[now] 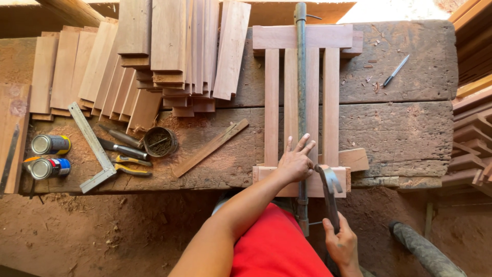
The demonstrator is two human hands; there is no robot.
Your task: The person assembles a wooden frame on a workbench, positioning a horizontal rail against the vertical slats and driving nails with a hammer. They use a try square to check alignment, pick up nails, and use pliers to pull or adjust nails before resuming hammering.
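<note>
A wooden frame of upright slats [271, 102] between two cross pieces lies on the workbench, with a long metal bar clamp [301, 77] running down its middle. My left hand [295, 160] rests on the near cross piece [266, 174], fingers spread, thumb and forefinger pinched at the wood; whether it holds something small I cannot tell. My right hand [341, 241] grips the handle of a claw hammer [329, 179], whose head hovers beside my left hand over the near cross piece.
Stacked wooden boards [154, 61] cover the bench's far left. A metal square [92, 146], pliers [130, 166], chisels [123, 143], a tin of nails [160, 141] and two spray cans [48, 156] lie at the left. A pen [396, 71] lies at the right.
</note>
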